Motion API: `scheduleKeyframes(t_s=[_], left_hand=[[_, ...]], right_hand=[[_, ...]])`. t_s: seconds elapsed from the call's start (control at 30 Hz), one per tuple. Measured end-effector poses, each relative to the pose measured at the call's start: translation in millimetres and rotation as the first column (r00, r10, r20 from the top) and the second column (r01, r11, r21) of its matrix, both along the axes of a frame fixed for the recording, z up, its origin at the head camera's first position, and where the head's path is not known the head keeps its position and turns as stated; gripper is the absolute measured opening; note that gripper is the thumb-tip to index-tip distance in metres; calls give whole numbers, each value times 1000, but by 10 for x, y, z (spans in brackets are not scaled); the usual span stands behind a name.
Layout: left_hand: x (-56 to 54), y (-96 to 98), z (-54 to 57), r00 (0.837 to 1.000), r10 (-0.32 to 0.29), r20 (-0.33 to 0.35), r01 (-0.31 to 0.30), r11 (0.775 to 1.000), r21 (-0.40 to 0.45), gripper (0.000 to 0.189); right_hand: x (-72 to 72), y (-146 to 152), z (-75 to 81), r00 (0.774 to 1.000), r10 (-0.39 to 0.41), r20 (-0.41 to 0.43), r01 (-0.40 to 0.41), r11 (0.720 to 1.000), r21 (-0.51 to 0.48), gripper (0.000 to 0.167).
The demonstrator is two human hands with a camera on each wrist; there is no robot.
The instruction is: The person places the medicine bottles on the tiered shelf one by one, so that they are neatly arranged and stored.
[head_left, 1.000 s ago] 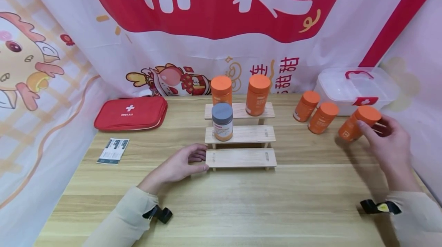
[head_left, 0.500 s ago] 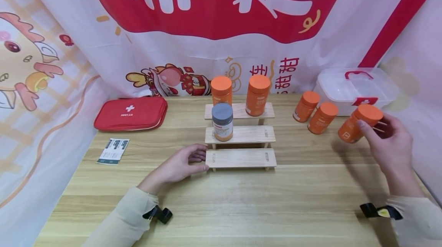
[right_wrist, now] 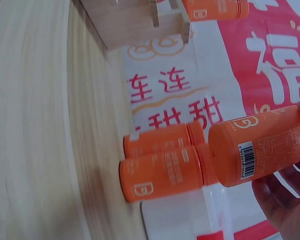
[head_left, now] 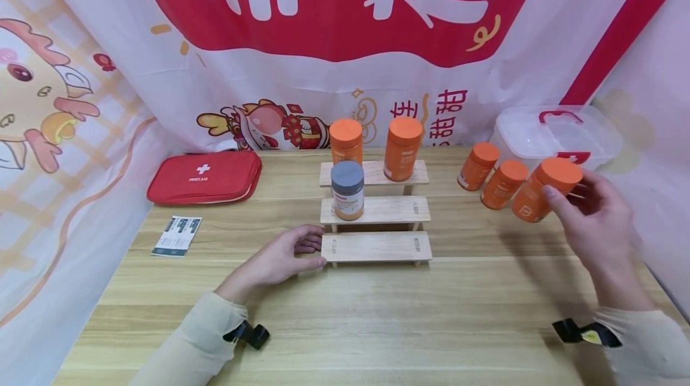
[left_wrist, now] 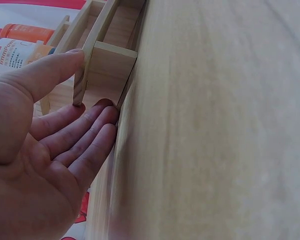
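Note:
My right hand [head_left: 606, 227] grips an orange supplement bottle [head_left: 539, 194], tilted and lifted off the table; its barcode side shows in the right wrist view. Two more orange bottles [head_left: 478, 166] [head_left: 504, 184] stand just left of it. My left hand [head_left: 283, 257] holds the left end of the lowest step of a three-step wooden display stand [head_left: 377, 247], thumb and index finger at its two edges. The other left fingers lie loosely below, in the left wrist view. A grey-capped bottle [head_left: 347, 191] stands on the middle step; two orange bottles [head_left: 346, 141] [head_left: 403, 148] occupy the top step.
A clear plastic box [head_left: 544, 134] with a red handle stands at the back right, behind the held bottle. A red first-aid pouch [head_left: 203, 177] and a printed leaflet [head_left: 177, 235] lie on the left of the wooden table [head_left: 377, 326]. A printed cloth hangs behind.
My right hand, with the orange bottle, has shifted left and slightly up, nearer the two standing bottles. The left hand and stand have stayed in place.

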State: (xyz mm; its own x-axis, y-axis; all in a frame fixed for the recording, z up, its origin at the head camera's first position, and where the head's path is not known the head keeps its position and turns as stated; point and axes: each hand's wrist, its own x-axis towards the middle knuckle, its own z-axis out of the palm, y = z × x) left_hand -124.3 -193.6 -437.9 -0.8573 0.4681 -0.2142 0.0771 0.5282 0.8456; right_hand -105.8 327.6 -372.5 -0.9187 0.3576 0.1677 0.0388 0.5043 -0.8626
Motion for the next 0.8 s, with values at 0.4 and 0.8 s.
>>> scheduleKeyframes(t_s=[0.4,0.8], left_hand=[[3,-5,-9,1000,-3,-1,3,1000,7,64],[6,22,3,1000,-5,-10,5,1000,8,64]], right_hand=[[-65,-257,-28,984,110,-137,-107,994,27,56],[-162,-559,-10,943,233,-236,-227,972,55,57]])
